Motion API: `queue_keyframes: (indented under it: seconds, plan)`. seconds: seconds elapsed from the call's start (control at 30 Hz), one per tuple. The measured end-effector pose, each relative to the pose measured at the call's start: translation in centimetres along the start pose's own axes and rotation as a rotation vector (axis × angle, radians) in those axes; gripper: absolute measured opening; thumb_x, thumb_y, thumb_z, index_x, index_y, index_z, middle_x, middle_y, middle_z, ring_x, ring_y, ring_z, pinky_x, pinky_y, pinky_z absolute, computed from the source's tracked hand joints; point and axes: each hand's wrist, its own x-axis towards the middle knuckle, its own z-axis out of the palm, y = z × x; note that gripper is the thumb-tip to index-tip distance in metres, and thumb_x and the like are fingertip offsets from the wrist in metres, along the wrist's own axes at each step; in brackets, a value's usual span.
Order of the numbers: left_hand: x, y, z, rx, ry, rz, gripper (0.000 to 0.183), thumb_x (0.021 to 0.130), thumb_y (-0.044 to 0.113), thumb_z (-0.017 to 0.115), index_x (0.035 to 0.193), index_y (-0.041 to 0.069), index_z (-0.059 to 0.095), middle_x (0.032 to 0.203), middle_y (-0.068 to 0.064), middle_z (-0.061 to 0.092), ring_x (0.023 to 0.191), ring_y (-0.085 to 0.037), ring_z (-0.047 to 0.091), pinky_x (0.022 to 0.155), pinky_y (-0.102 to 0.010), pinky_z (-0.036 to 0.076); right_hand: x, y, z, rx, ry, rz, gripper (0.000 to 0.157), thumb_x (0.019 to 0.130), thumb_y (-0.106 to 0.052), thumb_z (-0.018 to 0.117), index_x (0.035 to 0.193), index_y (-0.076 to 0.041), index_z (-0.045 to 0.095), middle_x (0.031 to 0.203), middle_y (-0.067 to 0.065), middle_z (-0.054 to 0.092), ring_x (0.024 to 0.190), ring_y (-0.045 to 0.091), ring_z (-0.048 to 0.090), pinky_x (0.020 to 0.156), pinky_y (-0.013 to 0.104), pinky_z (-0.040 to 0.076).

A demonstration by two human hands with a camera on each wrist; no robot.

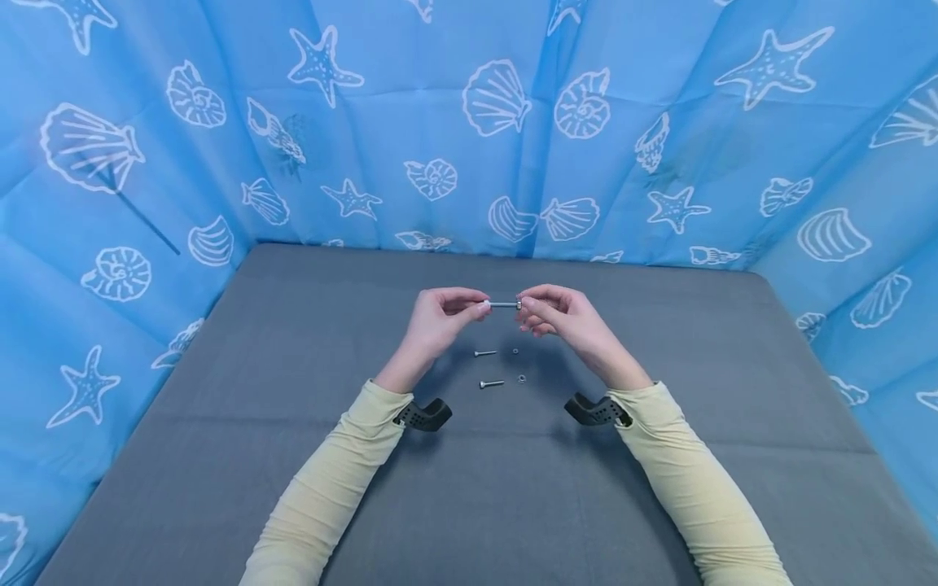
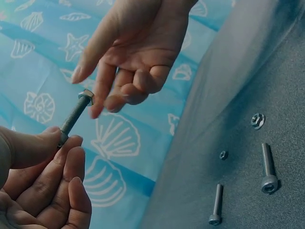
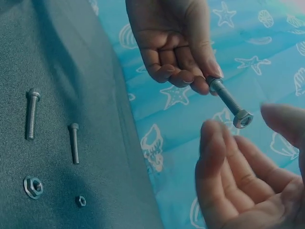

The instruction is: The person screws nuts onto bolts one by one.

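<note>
My left hand pinches the head end of a long silver bolt between thumb and fingers. The bolt is held level above the grey cloth in the head view. A hex nut sits on the bolt's free end, around its tip. Around that nut my right hand has its thumb and fingers spread, and gaps show on both sides of the nut in the right wrist view. The left thumb and fingers hide most of the bolt's head in the left wrist view.
Below the hands, a small bolt lies beside a small nut. Nearer me are a larger socket-head bolt and a flanged nut. The grey cloth-covered table meets a blue shell-patterned curtain.
</note>
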Motion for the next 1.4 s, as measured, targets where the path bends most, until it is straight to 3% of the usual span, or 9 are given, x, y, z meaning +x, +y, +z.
queue_keyframes:
  seconds: [0.17, 0.33, 0.5, 0.63, 0.8, 0.97, 1.13, 1.3, 1.4]
  plan:
    - [0.0, 0.0, 0.0, 0.002, 0.002, 0.001, 0.018, 0.086, 0.012, 0.073, 0.100, 0.000, 0.073, 0.089, -0.011, 0.072, 0.090, -0.033, 0.067, 0.076, -0.031, 0.055, 0.1, 0.2, 0.0, 0.037, -0.007, -0.043, 0.031, 0.093, -0.013, 0.065, 0.119, 0.001, 0.057, 0.103, 0.021, 0.066, 0.085, 0.021, 0.068, 0.075, 0.035, 0.056]
    - [-0.2, 0.5, 0.0, 0.009, 0.012, -0.006, 0.016, 0.087, 0.009, 0.072, 0.100, 0.001, 0.073, 0.089, -0.010, 0.072, 0.086, -0.026, 0.069, 0.076, -0.031, 0.056, 0.3, 0.2, 0.3, 0.015, 0.005, 0.013, 0.034, 0.098, -0.026, 0.058, 0.113, 0.004, 0.058, 0.095, 0.020, 0.066, 0.079, 0.019, 0.066, 0.065, 0.027, 0.054]
    - [0.0, 0.1, 0.0, 0.008, 0.009, -0.014, 0.016, 0.087, 0.012, 0.072, 0.099, 0.003, 0.073, 0.089, -0.007, 0.072, 0.089, -0.029, 0.068, 0.081, -0.040, 0.055, 0.2, 0.0, 0.2, 0.066, -0.008, -0.005, 0.030, 0.096, -0.020, 0.060, 0.119, 0.000, 0.056, 0.102, 0.020, 0.066, 0.085, 0.022, 0.068, 0.071, 0.030, 0.056]
    - [0.0, 0.2, 0.0, 0.002, 0.014, -0.014, 0.016, 0.086, 0.012, 0.073, 0.099, 0.002, 0.073, 0.089, -0.008, 0.072, 0.088, -0.028, 0.069, 0.085, -0.049, 0.052, 0.3, -0.1, 0.4, 0.069, -0.024, -0.020, 0.026, 0.094, -0.016, 0.063, 0.114, 0.000, 0.058, 0.101, 0.020, 0.068, 0.084, 0.021, 0.068, 0.071, 0.031, 0.056]
    - [0.0, 0.1, -0.1, -0.006, 0.021, -0.017, 0.017, 0.086, 0.012, 0.073, 0.100, 0.000, 0.073, 0.090, -0.011, 0.072, 0.090, -0.030, 0.068, 0.085, -0.050, 0.051, 0.5, -0.1, 0.7, 0.077, -0.020, 0.028, 0.030, 0.097, -0.025, 0.059, 0.113, 0.000, 0.057, 0.095, 0.015, 0.069, 0.079, 0.018, 0.067, 0.066, 0.027, 0.055]
    - [0.1, 0.0, -0.3, -0.002, 0.023, -0.026, 0.018, 0.087, 0.013, 0.072, 0.101, 0.001, 0.073, 0.091, -0.011, 0.072, 0.091, -0.032, 0.067, 0.084, -0.043, 0.053, 0.7, 0.1, 0.7, 0.112, -0.031, 0.013, 0.035, 0.095, -0.016, 0.062, 0.122, 0.004, 0.051, 0.102, 0.019, 0.068, 0.083, 0.017, 0.067, 0.070, 0.027, 0.055]
    - [0.3, -0.4, -0.8, 0.011, 0.028, -0.034, 0.019, 0.087, 0.014, 0.072, 0.101, 0.003, 0.073, 0.091, -0.009, 0.072, 0.087, -0.025, 0.068, 0.083, -0.045, 0.053, 1.1, 0.2, 1.0, 0.093, -0.041, 0.053, 0.033, 0.098, -0.023, 0.057, 0.116, 0.005, 0.055, 0.098, 0.022, 0.067, 0.081, 0.018, 0.067, 0.067, 0.026, 0.055]
    - [0.4, -0.7, -1.1, 0.015, 0.040, -0.057, 0.019, 0.087, 0.015, 0.073, 0.101, 0.003, 0.073, 0.091, -0.009, 0.072, 0.085, -0.019, 0.068, 0.087, -0.053, 0.049, 1.2, 0.3, 1.3, 0.099, -0.020, 0.056, 0.036, 0.097, -0.019, 0.059, 0.123, 0.004, 0.051, 0.112, 0.029, 0.061, 0.088, 0.020, 0.067, 0.076, 0.030, 0.055]
    - [0.3, -0.8, -1.1, 0.022, 0.046, -0.068, 0.018, 0.087, 0.015, 0.073, 0.101, 0.003, 0.073, 0.091, -0.008, 0.072, 0.085, -0.018, 0.068, 0.087, -0.053, 0.049, 1.2, 0.3, 1.4, 0.083, -0.005, 0.052, 0.038, 0.094, -0.014, 0.064, 0.123, 0.006, 0.051, 0.112, 0.029, 0.061, 0.087, 0.018, 0.067, 0.076, 0.031, 0.055]
